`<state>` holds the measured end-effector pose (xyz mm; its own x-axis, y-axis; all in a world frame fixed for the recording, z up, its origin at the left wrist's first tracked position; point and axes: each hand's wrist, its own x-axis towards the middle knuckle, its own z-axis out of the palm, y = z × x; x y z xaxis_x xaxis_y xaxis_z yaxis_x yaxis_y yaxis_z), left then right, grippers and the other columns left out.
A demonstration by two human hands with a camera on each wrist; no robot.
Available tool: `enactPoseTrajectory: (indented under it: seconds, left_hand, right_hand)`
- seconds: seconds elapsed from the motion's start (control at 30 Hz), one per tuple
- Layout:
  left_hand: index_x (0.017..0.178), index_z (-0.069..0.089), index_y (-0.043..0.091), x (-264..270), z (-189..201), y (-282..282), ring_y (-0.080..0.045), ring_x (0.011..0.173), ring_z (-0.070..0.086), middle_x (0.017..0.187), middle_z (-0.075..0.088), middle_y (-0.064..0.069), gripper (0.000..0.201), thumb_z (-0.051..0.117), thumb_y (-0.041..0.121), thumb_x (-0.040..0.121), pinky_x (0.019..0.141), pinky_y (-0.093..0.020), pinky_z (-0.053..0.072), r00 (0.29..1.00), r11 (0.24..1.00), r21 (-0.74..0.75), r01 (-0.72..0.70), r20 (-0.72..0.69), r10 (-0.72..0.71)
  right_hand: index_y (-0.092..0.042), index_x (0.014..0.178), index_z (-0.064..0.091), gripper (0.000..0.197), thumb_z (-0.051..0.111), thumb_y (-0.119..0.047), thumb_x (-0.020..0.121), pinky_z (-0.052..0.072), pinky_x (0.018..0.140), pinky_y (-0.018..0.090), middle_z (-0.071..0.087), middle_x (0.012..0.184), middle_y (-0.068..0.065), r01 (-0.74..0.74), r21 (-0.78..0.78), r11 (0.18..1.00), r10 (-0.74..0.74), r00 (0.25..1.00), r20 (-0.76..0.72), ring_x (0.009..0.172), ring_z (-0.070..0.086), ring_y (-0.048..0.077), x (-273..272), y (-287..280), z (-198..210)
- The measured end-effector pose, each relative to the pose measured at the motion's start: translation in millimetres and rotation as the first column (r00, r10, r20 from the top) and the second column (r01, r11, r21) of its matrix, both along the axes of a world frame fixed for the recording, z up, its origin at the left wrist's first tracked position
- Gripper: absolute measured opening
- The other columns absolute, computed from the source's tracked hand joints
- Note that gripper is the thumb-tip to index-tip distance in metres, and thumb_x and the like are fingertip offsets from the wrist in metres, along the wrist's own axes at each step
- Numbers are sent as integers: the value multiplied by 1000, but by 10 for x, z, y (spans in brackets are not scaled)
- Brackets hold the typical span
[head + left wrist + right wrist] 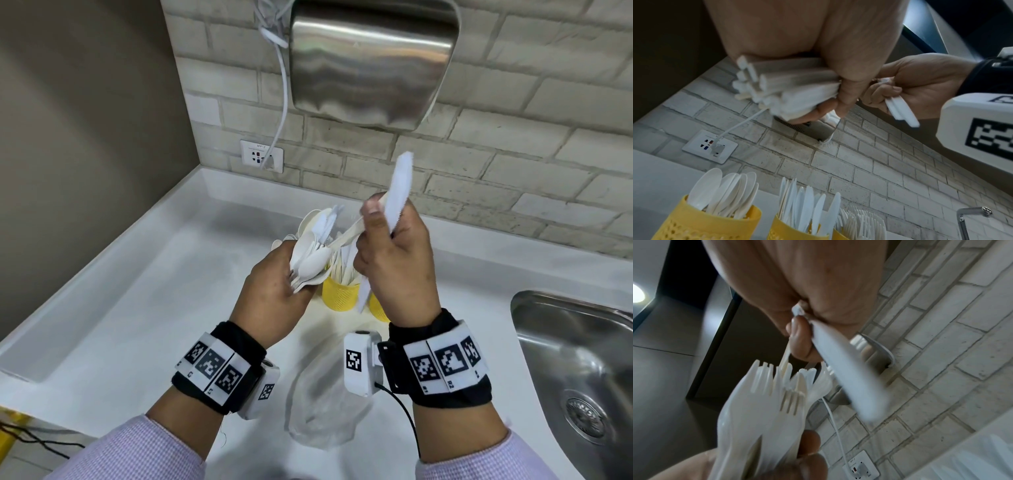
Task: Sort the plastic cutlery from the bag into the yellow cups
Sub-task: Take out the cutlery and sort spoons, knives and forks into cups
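Observation:
My left hand (274, 287) grips a bundle of white plastic cutlery (311, 253), spoons, forks and knives mixed, above the yellow cups (339, 291). My right hand (390, 253) holds a white knife (399, 188) upright and pinches the end of another piece (346, 234) that sticks out of the bundle. In the left wrist view, the bundle's handles (789, 87) fan out of my fist. Below stand a cup of spoons (701, 225), a cup of knives (789, 230) and a cup of forks (840, 235). The right wrist view shows fork tines (777, 394) and the blurred knife (849, 373).
A clear plastic bag (325, 404) lies on the white counter (154, 274) under my wrists. A steel sink (575, 359) is at the right. On the brick wall hang a steel hand dryer (370, 61) and a socket (262, 156) with a white cable.

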<state>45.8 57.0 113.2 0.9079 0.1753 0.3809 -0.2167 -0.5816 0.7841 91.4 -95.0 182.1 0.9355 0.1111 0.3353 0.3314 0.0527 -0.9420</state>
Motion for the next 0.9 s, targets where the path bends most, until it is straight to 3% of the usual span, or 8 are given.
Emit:
enactPoseTrajectory:
  seconds: [0.1,0.27,0.33,0.43,0.57,0.7,0.8,0.9]
  left_hand:
    - [104,54,28,-37,11,3,-18,81,59,90,62,12,26,73,22,87,69,-38,52,1000,999,40,-16,-15,17]
    - [110,56,27,-115,30,7,-21,85,60,95,63,12,29,72,23,86,71,-42,53,999,996,83,-35,-22,37]
    - [107,58,24,-154,48,7,-19,81,60,91,65,10,25,72,23,86,70,-38,53,999,997,60,-42,-25,43]
    - [87,66,18,-226,115,-23,-18,67,60,73,67,1,10,76,18,85,63,-29,49,994,987,-152,-52,-103,37]
    - [57,63,23,-313,165,9,-15,47,52,52,59,-4,34,73,14,88,47,-23,42,969,903,-412,-122,-248,18]
    - [65,66,13,-377,185,36,-27,55,59,63,66,-17,29,67,13,94,51,-34,46,966,827,-558,-70,-244,-83]
    - [80,73,19,-393,207,-12,-34,80,73,90,76,-15,28,59,2,98,65,-37,57,957,672,-740,8,-189,-220]
    - [100,67,2,-386,218,-60,-41,99,73,105,75,-21,15,54,-6,98,84,-42,61,937,567,-823,34,-171,-303]
  right_hand:
    - [-8,94,47,24,41,-25,111,37,48,28,48,69,-1,109,192,975,-105,994,-32,53,43,15,-25,-7,57]
    - [-17,102,43,22,34,-35,112,58,65,46,67,83,13,168,457,873,-133,985,-109,67,68,32,-69,-54,122]
    - [-15,103,40,24,34,-37,111,57,60,49,60,73,16,174,534,827,-129,984,-121,57,63,32,-88,-84,145]
    - [-15,104,39,26,34,-39,111,49,52,36,43,66,12,213,593,776,-182,977,-113,48,49,24,-125,-92,194]
    - [-20,90,41,30,37,-42,109,35,47,27,37,68,6,233,622,748,-202,972,-121,48,34,20,-185,-52,267]
    - [-21,81,39,36,38,-45,108,24,45,24,31,63,2,132,585,800,-117,991,-64,48,25,17,-294,32,284]
    - [-19,78,34,37,43,-43,105,25,43,20,31,58,-4,84,533,842,-96,995,-6,42,25,14,-385,135,270]
    - [-19,78,39,33,55,-40,97,28,42,20,36,53,-10,25,481,876,-67,995,69,40,30,10,-450,227,215]
